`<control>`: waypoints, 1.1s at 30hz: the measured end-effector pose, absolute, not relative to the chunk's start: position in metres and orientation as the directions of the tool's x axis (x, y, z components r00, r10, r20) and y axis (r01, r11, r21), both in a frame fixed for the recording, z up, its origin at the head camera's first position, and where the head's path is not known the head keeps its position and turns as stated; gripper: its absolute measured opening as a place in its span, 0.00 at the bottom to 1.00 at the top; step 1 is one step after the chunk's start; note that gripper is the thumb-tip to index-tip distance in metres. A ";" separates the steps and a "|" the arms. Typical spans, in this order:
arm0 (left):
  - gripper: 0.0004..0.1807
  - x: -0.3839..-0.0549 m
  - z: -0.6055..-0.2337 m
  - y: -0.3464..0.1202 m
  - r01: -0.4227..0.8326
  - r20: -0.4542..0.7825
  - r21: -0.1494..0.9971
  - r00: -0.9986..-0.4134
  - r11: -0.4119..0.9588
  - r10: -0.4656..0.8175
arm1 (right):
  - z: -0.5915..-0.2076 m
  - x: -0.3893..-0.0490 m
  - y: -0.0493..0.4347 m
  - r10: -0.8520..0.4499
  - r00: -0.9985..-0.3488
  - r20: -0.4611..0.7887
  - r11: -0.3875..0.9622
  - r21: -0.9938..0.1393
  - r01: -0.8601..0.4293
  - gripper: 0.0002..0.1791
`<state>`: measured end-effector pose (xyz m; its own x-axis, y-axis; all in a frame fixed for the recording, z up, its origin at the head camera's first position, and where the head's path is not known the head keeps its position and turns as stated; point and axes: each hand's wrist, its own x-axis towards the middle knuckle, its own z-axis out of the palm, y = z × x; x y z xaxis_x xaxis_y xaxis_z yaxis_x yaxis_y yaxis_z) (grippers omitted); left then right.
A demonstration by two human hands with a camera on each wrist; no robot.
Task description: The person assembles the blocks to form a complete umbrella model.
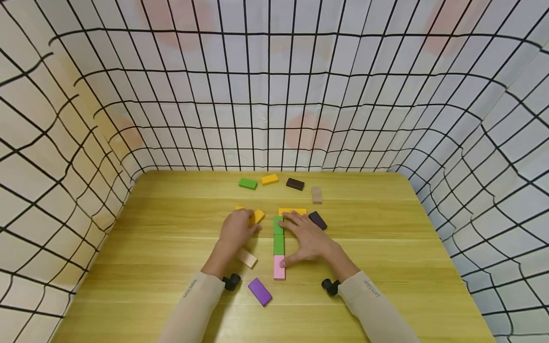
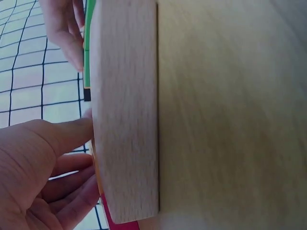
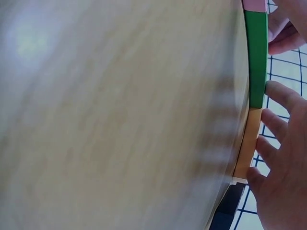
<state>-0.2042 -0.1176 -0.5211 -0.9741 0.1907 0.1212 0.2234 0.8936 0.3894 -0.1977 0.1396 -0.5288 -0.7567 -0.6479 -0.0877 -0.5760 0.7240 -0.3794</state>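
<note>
Mid-frame, the right hand (image 1: 312,238), fingers apart, should lightly steady the green-pink block row (image 1: 279,244); whether the left hand (image 1: 236,229) grips is unclear.

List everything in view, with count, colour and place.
Table: one, light wood, under the blocks
Mesh: black, behind and beside the table
Sheeting: whitish, behind the mesh
Green blocks: three; two in the central line, one far
Pink block: one, the line's near end
Yellow blocks: at least three; far, line's far end, by the left hand
Dark blocks: two; far, by the right hand
Tan blocks: two; far right, by the left wrist
Purple block: one, near
Red piece: one, mostly hidden, left wrist view
Wrist cameras: two, black
Sleeves: two, beige
Hands: two, bare
</note>
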 end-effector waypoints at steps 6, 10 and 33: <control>0.16 -0.204 -0.521 -0.116 0.217 0.123 0.360 -0.975 0.907 0.184 | -0.530 -0.197 0.139 -0.646 -0.759 -0.086 0.724 -0.384 -0.573 0.67; 0.15 -0.205 -0.520 -0.116 0.212 0.114 0.366 -0.977 0.906 0.183 | -0.531 -0.197 0.139 -0.645 -0.759 -0.089 0.724 -0.386 -0.571 0.67; 0.23 -0.217 -0.516 -0.131 0.190 0.161 0.533 -0.979 0.825 0.122 | -0.530 -0.197 0.139 -0.644 -0.759 -0.100 0.727 -0.392 -0.565 0.66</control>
